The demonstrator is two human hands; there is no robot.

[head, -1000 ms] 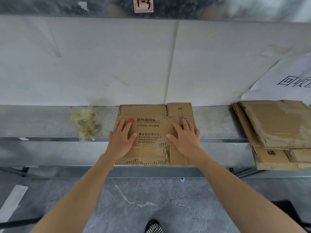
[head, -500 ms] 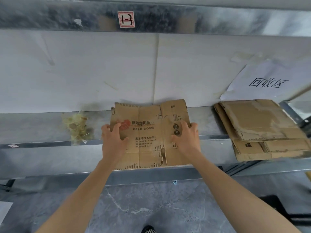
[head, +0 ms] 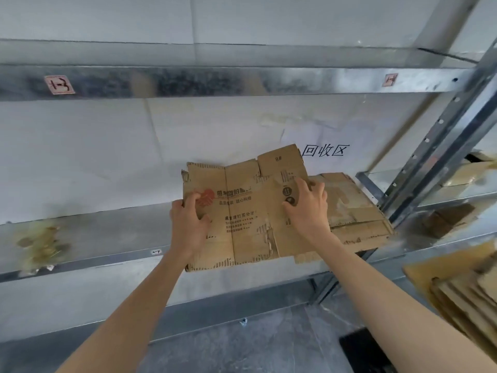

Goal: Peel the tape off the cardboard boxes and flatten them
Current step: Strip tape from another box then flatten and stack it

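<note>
A: Head view, hands?
B: My left hand (head: pixel 188 220) pinches the flattened cardboard box (head: pixel 250 211) at its left edge, my right hand (head: pixel 308 208) grips its right side; box tilted between them.
A: Around?
B: Cardboard stack (head: pixel 357 211) just beyond my right hand; crumpled yellowish wad (head: pixel 40 247) well left of my left.

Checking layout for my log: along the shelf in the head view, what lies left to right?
Crumpled tape wad → left hand → right hand (both gripping the printed box) → flattened cardboard stack → metal upright.
</note>
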